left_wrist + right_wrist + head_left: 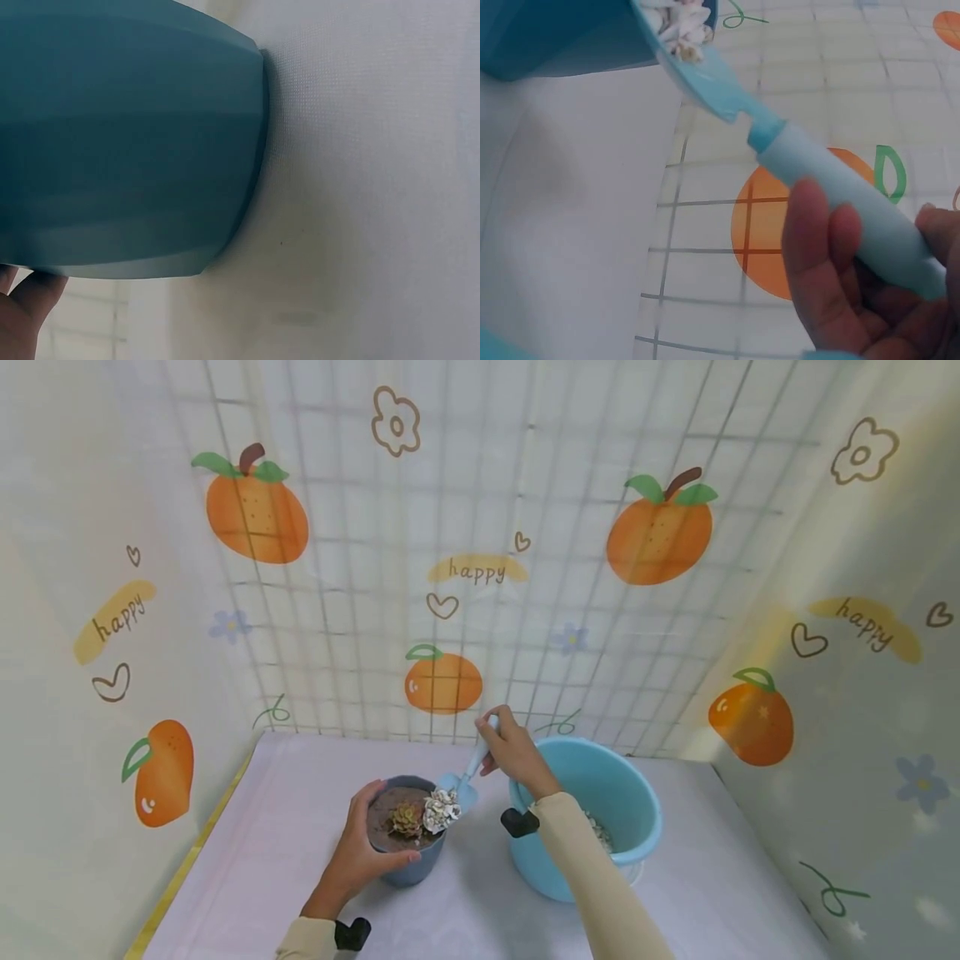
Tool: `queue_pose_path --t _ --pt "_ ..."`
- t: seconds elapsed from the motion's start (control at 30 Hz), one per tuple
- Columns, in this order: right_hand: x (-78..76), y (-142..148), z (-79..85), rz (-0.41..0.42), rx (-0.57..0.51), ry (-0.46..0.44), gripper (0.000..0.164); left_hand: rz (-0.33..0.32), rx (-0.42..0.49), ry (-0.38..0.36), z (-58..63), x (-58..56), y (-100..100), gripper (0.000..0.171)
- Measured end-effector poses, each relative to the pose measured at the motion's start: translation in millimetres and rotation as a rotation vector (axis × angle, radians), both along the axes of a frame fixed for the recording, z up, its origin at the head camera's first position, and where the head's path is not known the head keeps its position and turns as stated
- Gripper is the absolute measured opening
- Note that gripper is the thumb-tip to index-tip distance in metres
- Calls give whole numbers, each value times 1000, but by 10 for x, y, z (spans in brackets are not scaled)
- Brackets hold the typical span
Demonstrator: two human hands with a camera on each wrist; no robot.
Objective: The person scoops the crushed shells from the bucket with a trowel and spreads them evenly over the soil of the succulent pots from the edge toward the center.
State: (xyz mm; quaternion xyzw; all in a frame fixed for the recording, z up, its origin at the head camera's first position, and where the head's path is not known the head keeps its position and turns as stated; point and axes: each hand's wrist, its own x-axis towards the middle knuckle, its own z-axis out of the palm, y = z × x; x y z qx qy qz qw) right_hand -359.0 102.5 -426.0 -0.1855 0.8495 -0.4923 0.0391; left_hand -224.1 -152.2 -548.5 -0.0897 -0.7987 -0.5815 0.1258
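Observation:
A dark blue-grey flower pot [411,868] stands on the table, with soil [386,810] and a small green-and-red succulent [406,820] in it. My left hand [362,852] grips the pot round its left side, the thumb along the front. My right hand [519,752] holds the handle of a light blue trowel [847,199], its blade tilted down at the pot's right rim. White shell-like pieces [442,811] lie on the blade's tip, beside the succulent; some may rest on the soil. In the left wrist view the pot's wall [127,150] fills the left part.
Right of the pot stands a large light blue bucket [551,864], with white pieces [600,833] at its bottom, partly behind the right forearm. A pale cloth [300,810] covers the table. Behind rises a wire grid under a curtain printed with oranges [444,683].

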Motion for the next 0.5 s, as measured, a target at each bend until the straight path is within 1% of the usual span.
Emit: queue_pose_path --t 0.13,0.17,0.23,0.43,0.5 --pt "0 -15 3 17 -24 0 39 -4 -7 0 214 112 48 111" --pt "0 -18 2 25 -33 0 37 -1 -9 8 227 122 53 111" --pt "7 -27 6 38 -44 6 34 10 -17 22 184 108 58 111" --pt "19 -30 9 50 -54 17 34 43 -30 35 -101 -30 35 113" --pt "15 -28 7 52 -58 19 33 46 -38 34 -143 -52 26 112"
